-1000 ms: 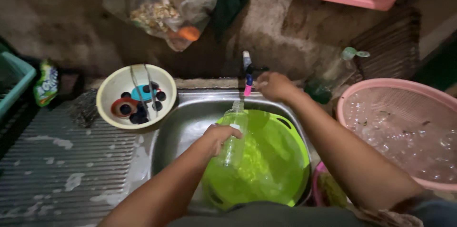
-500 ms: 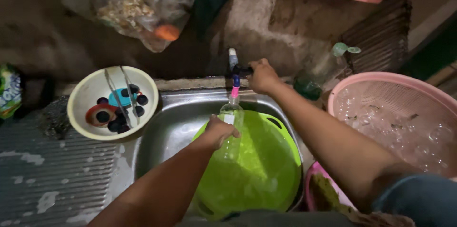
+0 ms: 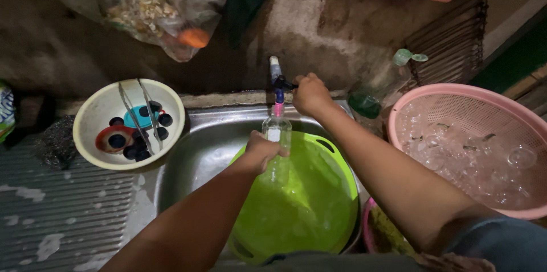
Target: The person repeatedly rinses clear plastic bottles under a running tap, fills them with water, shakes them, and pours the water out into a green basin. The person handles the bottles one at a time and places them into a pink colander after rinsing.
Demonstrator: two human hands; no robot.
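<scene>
The left hand (image 3: 263,151) is closed around a clear glass bottle (image 3: 277,135), holding it upright over the lime-green plastic basin (image 3: 307,203) in the steel sink (image 3: 194,152), its mouth just under the pink-tipped tap spout (image 3: 278,101). The right hand (image 3: 309,94), at twelve o'clock from the bottle, is clasped on the dark tap handle (image 3: 283,83). A wet grip could likely let the bottle slip into the basin; too strong a flow may overshoot the narrow neck. At nine o'clock sits a cream bowl (image 3: 94,113).
</scene>
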